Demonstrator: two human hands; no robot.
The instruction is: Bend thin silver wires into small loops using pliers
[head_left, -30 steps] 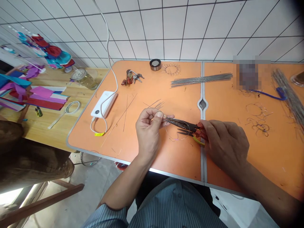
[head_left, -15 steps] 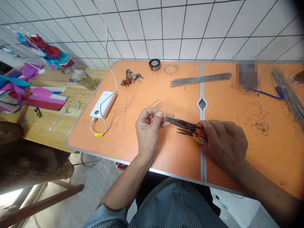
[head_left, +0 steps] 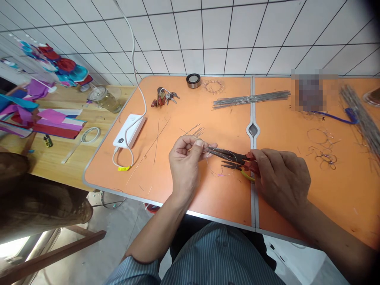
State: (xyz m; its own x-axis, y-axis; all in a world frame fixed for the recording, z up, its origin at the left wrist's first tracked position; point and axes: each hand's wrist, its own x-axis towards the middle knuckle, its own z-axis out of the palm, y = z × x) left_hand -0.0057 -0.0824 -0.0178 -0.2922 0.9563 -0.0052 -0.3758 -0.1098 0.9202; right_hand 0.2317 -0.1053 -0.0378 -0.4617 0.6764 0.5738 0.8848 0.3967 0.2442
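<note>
A tiled wall rises behind an orange folding worktop, and a wooden worktop strewn with coloured paper sits off at nine o'clock. On the orange surface, a white power bank lies at ten o'clock from the hands, a key ring at eleven, and a bundle of straight steel wires at one. The right hand has its grip closed around red-and-yellow-handled pliers, their tips pointing toward nine o'clock. The left hand pinches a thin wire loop between thumb and forefinger, right beside those tips. Whether the pliers also hold the wire, I cannot tell.
</note>
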